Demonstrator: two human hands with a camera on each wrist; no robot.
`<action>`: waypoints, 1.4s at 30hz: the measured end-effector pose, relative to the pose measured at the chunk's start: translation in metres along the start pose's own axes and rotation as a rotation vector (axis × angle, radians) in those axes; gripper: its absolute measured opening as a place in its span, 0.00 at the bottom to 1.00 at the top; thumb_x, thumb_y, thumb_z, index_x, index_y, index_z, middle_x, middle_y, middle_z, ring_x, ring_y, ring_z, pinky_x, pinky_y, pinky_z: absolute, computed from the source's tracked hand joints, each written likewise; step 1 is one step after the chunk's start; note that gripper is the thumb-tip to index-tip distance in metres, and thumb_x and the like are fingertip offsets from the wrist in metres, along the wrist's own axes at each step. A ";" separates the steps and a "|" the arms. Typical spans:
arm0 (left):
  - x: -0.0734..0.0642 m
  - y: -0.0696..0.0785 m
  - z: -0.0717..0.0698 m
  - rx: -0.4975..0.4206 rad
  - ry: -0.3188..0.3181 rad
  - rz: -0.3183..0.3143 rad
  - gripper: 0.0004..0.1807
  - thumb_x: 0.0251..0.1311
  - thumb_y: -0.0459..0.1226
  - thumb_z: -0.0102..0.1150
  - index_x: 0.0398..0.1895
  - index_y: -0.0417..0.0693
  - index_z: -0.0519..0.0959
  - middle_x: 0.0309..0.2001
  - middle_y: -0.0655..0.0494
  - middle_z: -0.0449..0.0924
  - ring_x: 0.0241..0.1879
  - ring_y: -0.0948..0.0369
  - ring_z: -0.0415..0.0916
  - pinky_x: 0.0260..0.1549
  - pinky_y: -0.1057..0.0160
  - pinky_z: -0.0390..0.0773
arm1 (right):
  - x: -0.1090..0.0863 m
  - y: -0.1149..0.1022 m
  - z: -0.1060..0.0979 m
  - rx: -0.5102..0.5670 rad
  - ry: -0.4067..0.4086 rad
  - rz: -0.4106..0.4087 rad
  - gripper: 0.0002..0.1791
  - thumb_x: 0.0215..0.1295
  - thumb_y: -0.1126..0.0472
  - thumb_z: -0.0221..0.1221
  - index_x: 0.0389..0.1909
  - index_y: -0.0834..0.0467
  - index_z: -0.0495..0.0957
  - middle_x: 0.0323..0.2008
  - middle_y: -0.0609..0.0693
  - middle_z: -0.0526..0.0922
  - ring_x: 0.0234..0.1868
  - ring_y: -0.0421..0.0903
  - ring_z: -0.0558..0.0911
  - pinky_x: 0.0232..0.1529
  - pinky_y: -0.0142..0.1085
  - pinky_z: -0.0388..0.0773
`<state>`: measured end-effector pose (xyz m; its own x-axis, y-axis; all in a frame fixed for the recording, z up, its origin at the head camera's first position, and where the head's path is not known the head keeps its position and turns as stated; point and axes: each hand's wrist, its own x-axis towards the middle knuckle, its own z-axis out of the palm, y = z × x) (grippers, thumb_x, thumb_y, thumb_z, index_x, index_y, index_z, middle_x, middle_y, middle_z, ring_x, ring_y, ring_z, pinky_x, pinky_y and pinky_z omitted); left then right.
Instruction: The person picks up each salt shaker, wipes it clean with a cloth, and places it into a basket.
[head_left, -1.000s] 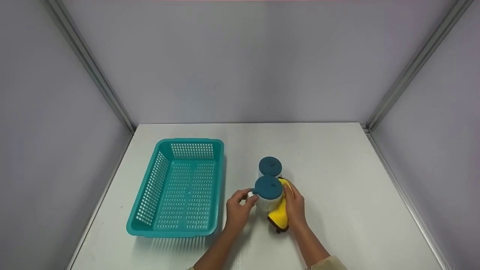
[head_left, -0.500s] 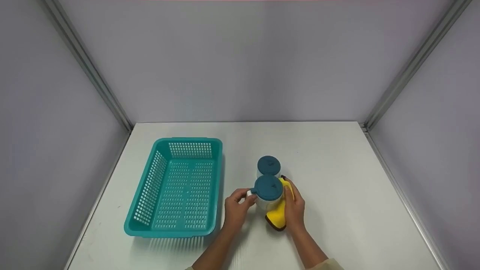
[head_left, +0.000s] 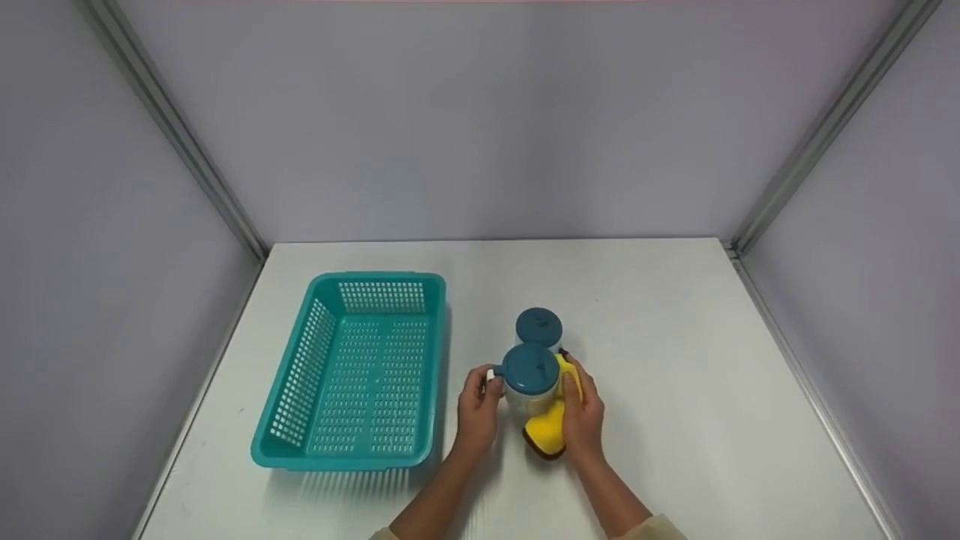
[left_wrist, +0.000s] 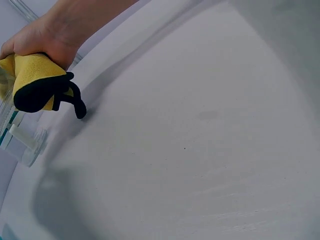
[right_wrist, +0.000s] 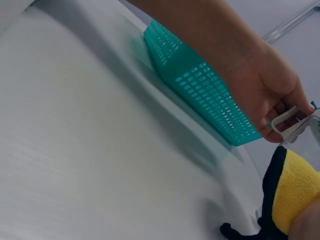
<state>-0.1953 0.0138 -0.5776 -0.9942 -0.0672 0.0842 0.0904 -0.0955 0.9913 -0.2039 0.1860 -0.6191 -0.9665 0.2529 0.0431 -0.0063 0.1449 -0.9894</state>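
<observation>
A clear jar point(head_left: 529, 401) with a blue lid and a white side handle is held between both hands, over the white table. My left hand point(head_left: 477, 416) grips its handle; the right wrist view shows fingers curled around that white handle point(right_wrist: 286, 131). In my right hand point(head_left: 586, 416) is a yellow cloth point(head_left: 547, 429) with a black edge, pressed to the jar's right side. From the left wrist, the cloth point(left_wrist: 37, 75) hangs bunched under the right hand, its black loop dangling. Just behind stands a second blue-lidded jar point(head_left: 538, 326), partly covered by the first.
A teal perforated basket point(head_left: 437, 367) stands on the table to the left of the hands, nothing visible inside. Grey-white panels point(head_left: 480, 120) enclose the table point(head_left: 660, 337) at the back and both sides.
The held jar has shifted slightly left and away from me, with the left hand following it. The cloth's lower end has swung left. The rear jar stays put.
</observation>
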 end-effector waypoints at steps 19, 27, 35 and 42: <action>0.013 -0.026 0.005 0.028 0.127 -0.041 0.14 0.79 0.37 0.32 0.48 0.38 0.69 0.39 0.48 0.71 0.41 0.53 0.69 0.43 0.59 0.74 | -0.004 -0.001 0.006 -0.020 -0.011 0.025 0.25 0.77 0.45 0.47 0.70 0.47 0.67 0.69 0.47 0.70 0.70 0.47 0.68 0.73 0.48 0.60; 0.005 -0.001 -0.002 0.050 -0.030 0.007 0.14 0.77 0.36 0.40 0.58 0.37 0.69 0.54 0.45 0.74 0.59 0.46 0.69 0.61 0.49 0.73 | -0.002 -0.005 0.002 0.005 -0.011 0.020 0.30 0.73 0.36 0.46 0.70 0.45 0.66 0.70 0.45 0.70 0.71 0.47 0.67 0.74 0.49 0.59; 0.016 -0.028 -0.007 0.048 -0.031 0.059 0.14 0.75 0.37 0.47 0.58 0.42 0.71 0.52 0.50 0.76 0.54 0.55 0.72 0.55 0.57 0.79 | -0.003 -0.006 0.003 0.000 -0.022 0.049 0.29 0.75 0.39 0.45 0.71 0.46 0.64 0.70 0.46 0.69 0.70 0.47 0.67 0.74 0.48 0.59; 0.010 -0.002 -0.011 -0.002 -0.082 0.054 0.12 0.73 0.34 0.49 0.54 0.39 0.73 0.46 0.49 0.76 0.45 0.48 0.73 0.45 0.60 0.81 | -0.004 -0.003 0.002 -0.004 -0.009 0.020 0.30 0.73 0.36 0.46 0.70 0.44 0.66 0.69 0.45 0.70 0.70 0.47 0.67 0.74 0.49 0.60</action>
<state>-0.2051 0.0021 -0.5794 -0.9893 0.0097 0.1456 0.1440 -0.0957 0.9849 -0.2007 0.1827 -0.6162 -0.9687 0.2474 0.0221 0.0141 0.1436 -0.9895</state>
